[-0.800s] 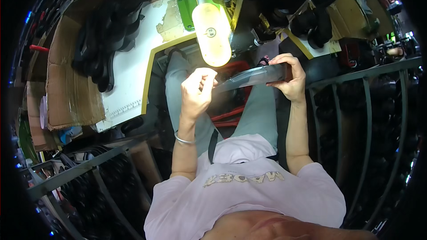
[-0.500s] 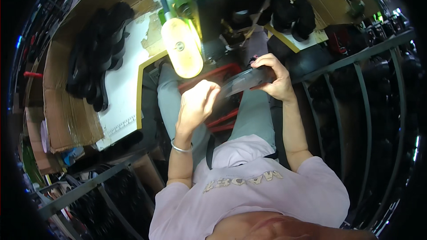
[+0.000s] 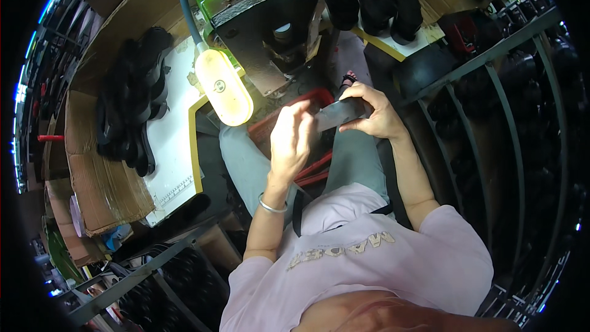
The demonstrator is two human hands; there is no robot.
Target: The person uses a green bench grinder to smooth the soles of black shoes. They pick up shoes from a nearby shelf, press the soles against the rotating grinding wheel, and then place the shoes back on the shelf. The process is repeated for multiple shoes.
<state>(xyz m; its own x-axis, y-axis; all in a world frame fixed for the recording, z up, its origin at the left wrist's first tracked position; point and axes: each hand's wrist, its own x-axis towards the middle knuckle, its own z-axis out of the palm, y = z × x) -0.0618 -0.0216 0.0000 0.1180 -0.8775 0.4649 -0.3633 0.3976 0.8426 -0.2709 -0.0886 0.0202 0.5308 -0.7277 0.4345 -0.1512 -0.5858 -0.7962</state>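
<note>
My right hand [image 3: 380, 115] is closed around one end of a dark, elongated piece [image 3: 340, 114] that looks like a shoe. Its thumb lies below and its fingers curl over the top. A pale sheen covers the face turned toward my left hand [image 3: 289, 147]. That hand is raised beside the piece's other end, fingers bent and blurred by motion, so its grip is unclear. Both hands are above my lap. An oblong lit lamp [image 3: 222, 86] hangs ahead and left of them, next to a green machine [image 3: 264, 3] with a dark front plate.
Black shoes [image 3: 132, 101] are heaped on the white, yellow-edged table [image 3: 175, 141] at left, beside a cardboard wall [image 3: 101, 172]. More black shoes [image 3: 375, 6] stand far right. A red bin [image 3: 264, 129] sits below my hands. Metal racks [image 3: 491, 104] flank me.
My left hand has lifted and moved right, its fingers rising toward the piece. The right hand keeps its hold as the piece turns. The view has shifted, showing more of the machine.
</note>
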